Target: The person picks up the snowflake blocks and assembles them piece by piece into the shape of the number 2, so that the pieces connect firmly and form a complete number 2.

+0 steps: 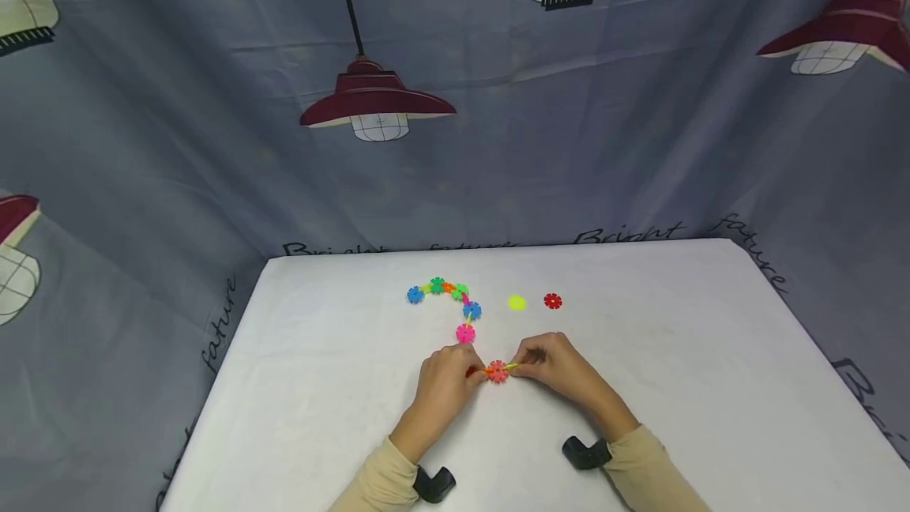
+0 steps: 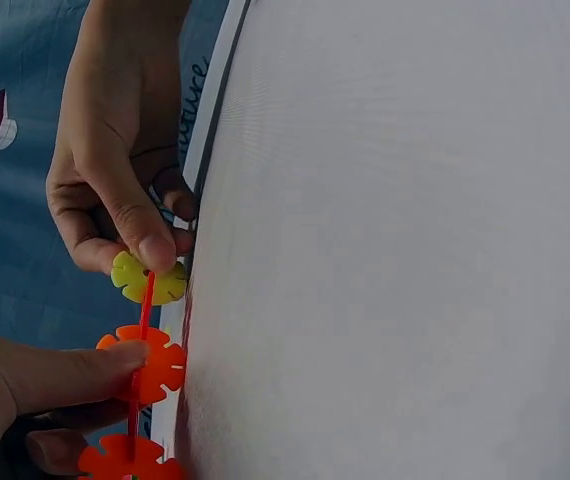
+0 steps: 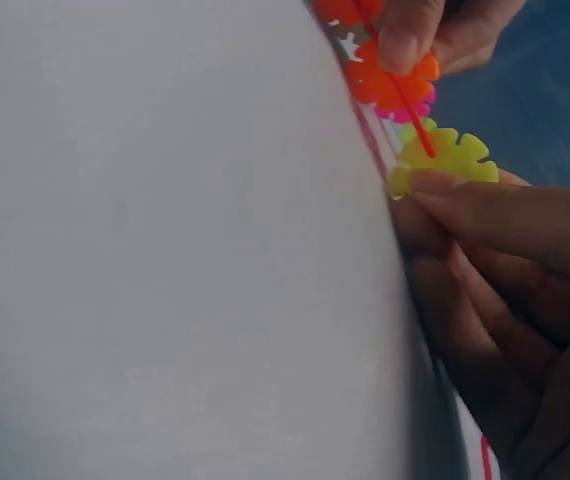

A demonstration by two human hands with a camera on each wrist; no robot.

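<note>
Between the two hands in the head view, a coral-red notched flower disc (image 1: 498,371) faces up, with an orange disc on its left and a yellow disc on its right. My left hand (image 1: 441,378) pinches the orange disc (image 2: 155,375) between thumb and fingers. Opposite it, my right hand (image 1: 553,363) pinches the yellow disc (image 3: 450,160). In both wrist views the red disc appears edge-on as a thin strip, its end meeting the yellow disc. A curved chain of joined discs, including a pink disc (image 1: 465,333) and a blue disc (image 1: 472,310), runs up to the left hand, which hides part of it.
Beyond the hands, a loose yellow disc (image 1: 517,303) and a loose red disc (image 1: 553,301) lie on the white table (image 1: 711,354). The chain's far end is a blue disc (image 1: 415,295). A grey patterned cloth (image 1: 498,141) hangs behind the table.
</note>
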